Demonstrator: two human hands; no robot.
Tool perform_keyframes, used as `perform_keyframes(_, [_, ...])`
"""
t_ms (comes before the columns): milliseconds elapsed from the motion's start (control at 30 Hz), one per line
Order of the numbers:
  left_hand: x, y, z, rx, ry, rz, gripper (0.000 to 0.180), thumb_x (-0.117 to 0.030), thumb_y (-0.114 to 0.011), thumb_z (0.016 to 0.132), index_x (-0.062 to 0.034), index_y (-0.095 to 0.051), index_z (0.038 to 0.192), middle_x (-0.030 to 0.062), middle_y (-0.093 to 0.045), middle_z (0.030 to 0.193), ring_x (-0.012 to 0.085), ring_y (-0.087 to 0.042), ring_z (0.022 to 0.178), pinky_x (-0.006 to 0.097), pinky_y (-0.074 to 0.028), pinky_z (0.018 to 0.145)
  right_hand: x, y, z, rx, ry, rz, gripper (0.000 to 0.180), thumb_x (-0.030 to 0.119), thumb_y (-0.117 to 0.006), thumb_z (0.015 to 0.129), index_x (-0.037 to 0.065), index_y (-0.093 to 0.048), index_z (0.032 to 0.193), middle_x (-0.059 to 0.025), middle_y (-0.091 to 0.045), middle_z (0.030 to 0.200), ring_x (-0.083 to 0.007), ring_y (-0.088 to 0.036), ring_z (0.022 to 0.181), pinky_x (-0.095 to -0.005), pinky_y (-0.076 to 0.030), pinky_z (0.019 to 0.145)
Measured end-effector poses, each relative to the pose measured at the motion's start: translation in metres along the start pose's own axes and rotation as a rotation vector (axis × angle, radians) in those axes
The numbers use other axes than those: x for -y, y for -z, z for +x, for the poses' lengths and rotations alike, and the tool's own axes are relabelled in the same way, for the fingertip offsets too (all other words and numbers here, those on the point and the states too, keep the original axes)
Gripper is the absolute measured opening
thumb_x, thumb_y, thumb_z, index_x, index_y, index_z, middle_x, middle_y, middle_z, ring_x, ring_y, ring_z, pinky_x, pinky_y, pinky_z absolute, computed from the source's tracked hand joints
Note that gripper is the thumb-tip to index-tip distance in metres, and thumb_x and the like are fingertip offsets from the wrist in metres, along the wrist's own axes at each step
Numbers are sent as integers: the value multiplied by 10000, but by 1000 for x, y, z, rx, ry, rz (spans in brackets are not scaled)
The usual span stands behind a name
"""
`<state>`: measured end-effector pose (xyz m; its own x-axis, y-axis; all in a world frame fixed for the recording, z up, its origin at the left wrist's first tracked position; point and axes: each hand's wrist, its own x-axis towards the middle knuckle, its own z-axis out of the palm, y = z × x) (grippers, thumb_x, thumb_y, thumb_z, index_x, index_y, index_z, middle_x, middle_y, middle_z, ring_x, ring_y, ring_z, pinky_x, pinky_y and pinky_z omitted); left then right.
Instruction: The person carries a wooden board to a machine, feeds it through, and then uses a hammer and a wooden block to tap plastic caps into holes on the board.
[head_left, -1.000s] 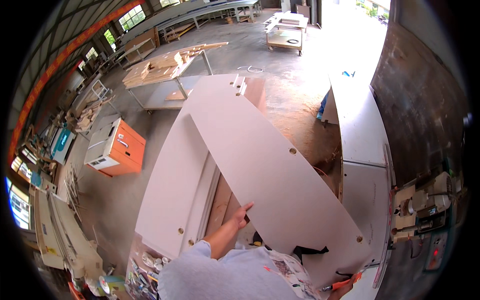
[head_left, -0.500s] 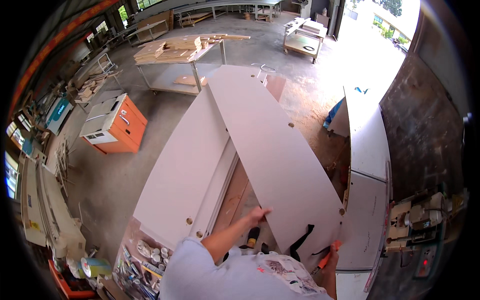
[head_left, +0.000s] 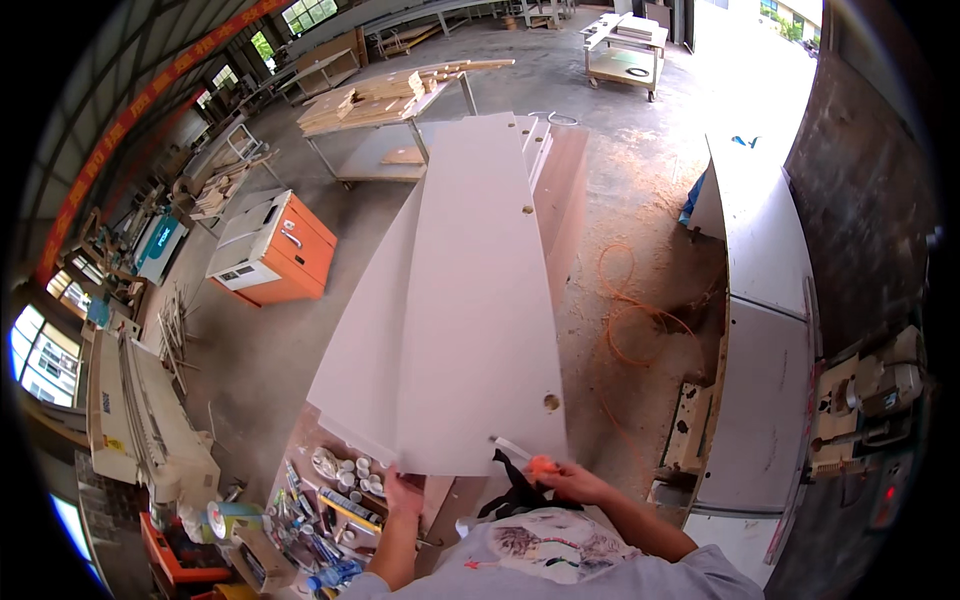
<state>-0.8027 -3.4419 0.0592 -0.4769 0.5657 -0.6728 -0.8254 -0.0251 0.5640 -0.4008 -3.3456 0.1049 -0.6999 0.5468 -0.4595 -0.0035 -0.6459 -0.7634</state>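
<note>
A long white panel [head_left: 480, 300] with round holes along its right side lies on a stack of similar white panels [head_left: 355, 370]. My left hand [head_left: 403, 494] grips its near left corner, some fingers hidden by the edge. By the near right corner, my right hand [head_left: 575, 484] is closed around an orange-handled tool [head_left: 543, 466]; its working end is not clear. A black strap [head_left: 518, 490] hangs between the panel's near edge and my shirt.
Paint tubes, small jars and bottles crowd the bench [head_left: 345, 500] at near left. An orange cabinet [head_left: 290, 250] stands farther left, and a wood-laden table [head_left: 400, 105] beyond. To the right are a long white worktop [head_left: 760, 390] and an orange hose [head_left: 625, 350] on the sawdust-strewn floor.
The top panel has swung left, now lying nearly in line with the stack. My left hand moved from its left edge to the near left corner; my right hand shifted left with the orange-handled tool.
</note>
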Motion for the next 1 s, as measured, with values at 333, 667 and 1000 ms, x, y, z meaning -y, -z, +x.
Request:
perform_keyframes(333, [-185, 41, 129, -202, -449, 200, 315, -164, -666, 956, -17, -627, 1233, 117, -681, 1174, 280, -686, 1009, 406, -577, 836, 94, 64, 59, -794, 262, -632, 251, 180, -540, 1035, 48, -529, 1249, -52, -583, 777, -233, -609, 699, -412, -511, 686])
perform_keyframes(667, [-124, 50, 220, -672, -716, 1675, 1056, -566, -664, 934, 148, -204, 1561, 347, -187, 1647, 471, -203, 1536, 556, -161, 1252, 106, 60, 153, -517, 400, -858, 355, -16, -636, 813, 15, -639, 1167, -94, -657, 912, -197, -660, 825, -350, -530, 720])
perform_keyframes(1000, [-128, -24, 179, -641, -898, 1616, 946, -647, -648, 916, -65, -331, 1590, 166, -229, 1699, 633, -259, 1444, 675, -380, 1103, 253, 42, 321, -424, 349, -1406, 561, 96, -687, 784, 16, -591, 1331, -168, -547, 1431, -355, -514, 1340, -450, -453, 1108])
